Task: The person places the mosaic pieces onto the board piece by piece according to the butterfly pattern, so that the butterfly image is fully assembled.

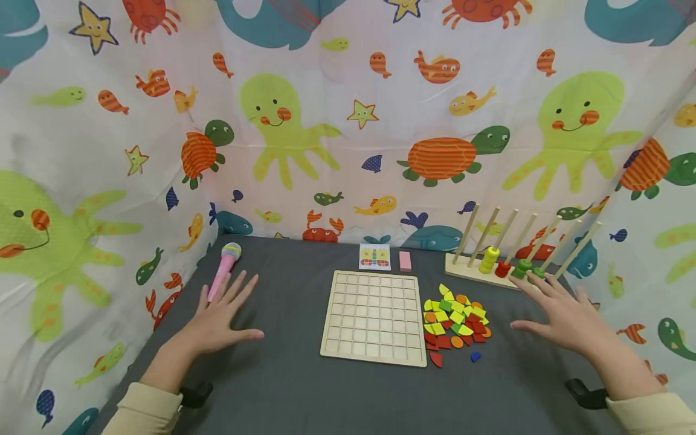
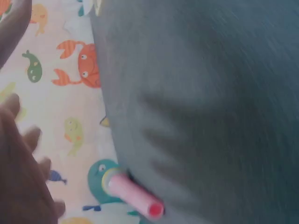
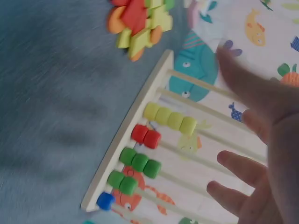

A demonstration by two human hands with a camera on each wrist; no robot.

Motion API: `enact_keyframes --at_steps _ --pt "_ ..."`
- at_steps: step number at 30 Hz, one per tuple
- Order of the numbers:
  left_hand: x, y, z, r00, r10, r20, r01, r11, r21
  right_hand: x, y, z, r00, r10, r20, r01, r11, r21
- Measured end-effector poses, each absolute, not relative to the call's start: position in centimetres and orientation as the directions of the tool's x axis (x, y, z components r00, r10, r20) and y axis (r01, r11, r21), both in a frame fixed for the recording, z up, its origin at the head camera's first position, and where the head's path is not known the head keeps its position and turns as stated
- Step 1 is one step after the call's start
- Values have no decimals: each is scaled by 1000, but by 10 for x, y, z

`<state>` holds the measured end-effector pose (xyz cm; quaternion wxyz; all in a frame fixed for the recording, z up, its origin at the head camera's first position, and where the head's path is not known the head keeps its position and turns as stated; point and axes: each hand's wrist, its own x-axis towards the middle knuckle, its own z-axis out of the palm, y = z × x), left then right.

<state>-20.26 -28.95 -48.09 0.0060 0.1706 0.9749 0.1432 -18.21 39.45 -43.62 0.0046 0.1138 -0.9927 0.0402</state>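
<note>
My left hand hovers over the dark table with its fingers spread, holding nothing. Close by its fingertips lies a pink toy microphone, which shows again in the left wrist view. On the other side my right hand is spread too, held above the table in front of a wooden bead stand. Yellow beads, red beads, green beads and a blue bead sit on the stand's upright rods; in the head view that hand hides part of its base.
A wooden grid board lies mid-table. Right of it is a pile of coloured flat pieces, with a blue piece apart. Behind the board are a pattern card and a pink block. A printed curtain encloses the table.
</note>
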Motion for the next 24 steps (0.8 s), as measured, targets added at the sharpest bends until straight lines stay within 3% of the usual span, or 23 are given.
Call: enact_keyframes --at_steps 3,6,14,24 --pt "-217 -277 -485 -919 390 53 376 831 410 -192 391 -435 -970 -239 46 -243 964 -111" --pt "-227 -264 -491 -908 417 48 390 796 463 -203 385 -437 -966 -250 68 -258 953 -160" --pt "-251 -227 -511 -890 456 20 396 749 531 -243 361 -454 -954 -292 66 -295 877 -380" --pt "-271 -179 -534 -840 539 -69 396 695 600 -281 325 -489 -952 -307 -6 -257 807 -532"
